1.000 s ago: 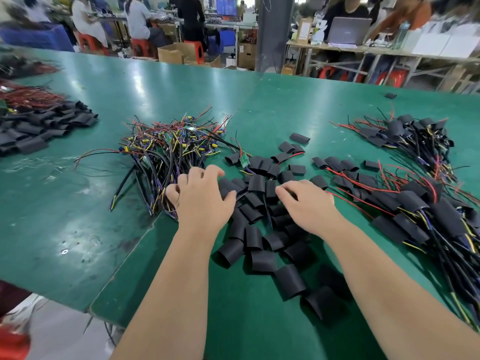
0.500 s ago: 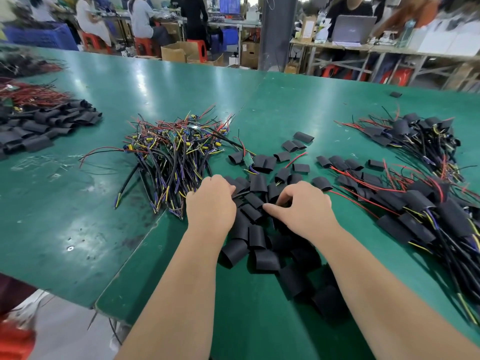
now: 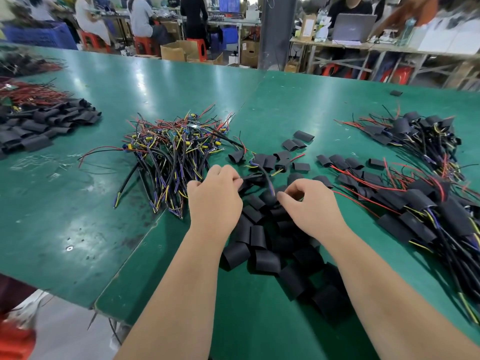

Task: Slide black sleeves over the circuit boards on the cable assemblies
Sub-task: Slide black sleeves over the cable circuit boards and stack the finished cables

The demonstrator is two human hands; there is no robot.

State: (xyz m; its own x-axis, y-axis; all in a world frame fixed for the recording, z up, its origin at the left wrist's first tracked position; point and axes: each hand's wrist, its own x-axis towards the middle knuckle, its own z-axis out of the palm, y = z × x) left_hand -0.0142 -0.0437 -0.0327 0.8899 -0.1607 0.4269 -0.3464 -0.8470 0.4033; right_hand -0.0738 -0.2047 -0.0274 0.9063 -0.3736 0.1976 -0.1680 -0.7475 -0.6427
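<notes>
At nine o'clock on the green tabletop (image 3: 78, 203) lies a separate heap of black tubing (image 3: 33, 136), untouched; nearer centre, at ten o'clock from the hands, sits the tangle of bare cable assemblies (image 3: 171, 154), their boards still uncovered. The left hand (image 3: 215, 201), which a second ago lay spread over the edge of that tangle, has drawn back and curled; its fingers now look pinched on the black lead of one cable assembly (image 3: 266, 178), though the contact is partly hidden. That assembly runs up toward twelve o'clock, ending in a small green circuit board (image 3: 251, 158) that is still bare. Below it, at six o'clock, lie the loose black sleeves (image 3: 263, 257). The right hand (image 3: 315, 206), flat on that pile earlier, has lifted; its thumb and forefinger are closed together on the near end of the same lead. At three o'clock the sleeved assemblies (image 3: 420, 211) lie stacked. So one piece appears picked out; a sleeve must probably be threaded on next.
</notes>
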